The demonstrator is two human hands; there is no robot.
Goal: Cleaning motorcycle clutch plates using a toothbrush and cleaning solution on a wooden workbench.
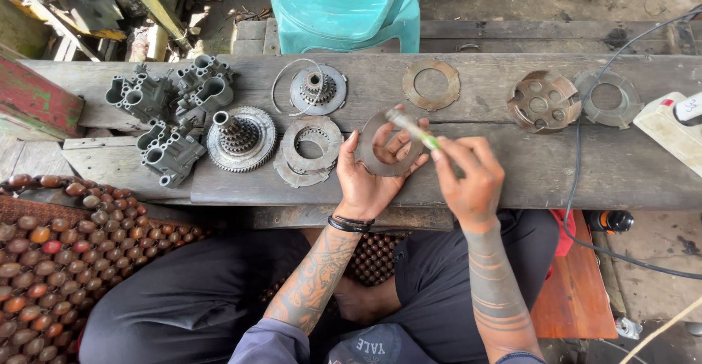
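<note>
My left hand holds a flat grey metal ring plate upright over the wooden bench. My right hand grips a slim tool with a green handle, whose tip lies across the ring's upper edge. On the bench to the left lie a stack of similar ring plates and a toothed gear hub.
Grey cast metal housings sit at the bench's left. A hub with a wire ring, a rusty ring, a holed plate and another ring lie along the back. A black cable crosses at the right. A teal plastic chair stands behind.
</note>
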